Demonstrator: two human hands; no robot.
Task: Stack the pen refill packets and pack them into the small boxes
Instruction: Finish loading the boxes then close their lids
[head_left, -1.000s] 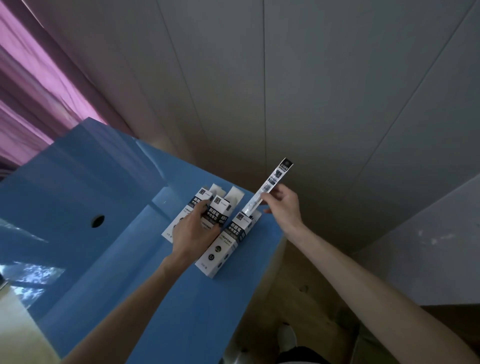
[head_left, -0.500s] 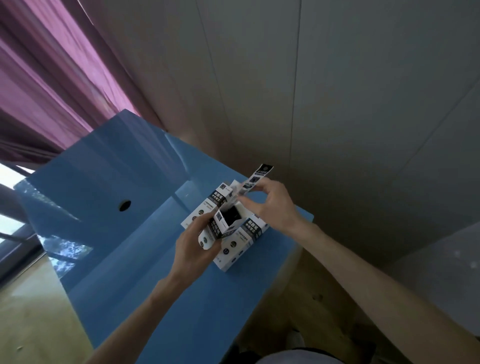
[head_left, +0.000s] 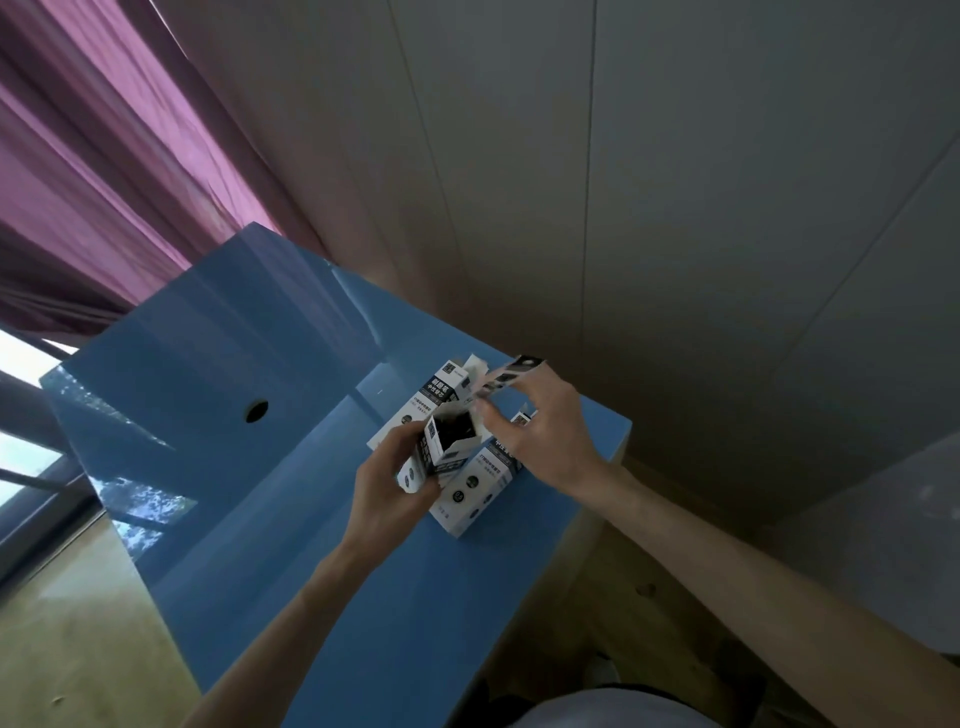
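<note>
1. Three boxes are in play: my left hand (head_left: 387, 486) has its fingers wrapped round the open box (head_left: 439, 449), lifted off the blue desk (head_left: 322, 597) and tilted so its dark mouth faces up toward me, I judge to give the packet a straight way in.
2. My right hand (head_left: 537, 439) pinches the packet (head_left: 501, 382) near its lower end, fingers closed on it; the packet slants up to the far right, its low end just beside the open mouth and not yet inside as far as I can tell.
3. A second box (head_left: 431, 397) lies flat on the desk on the far side of my left hand, its flap up.
4. A third box (head_left: 470, 491) lies flat just right of the held one, partly under my right hand.
5. Both spare boxes sit close by, near the desk's right edge, I'd guess so the next fill needs only a short reach.
</note>
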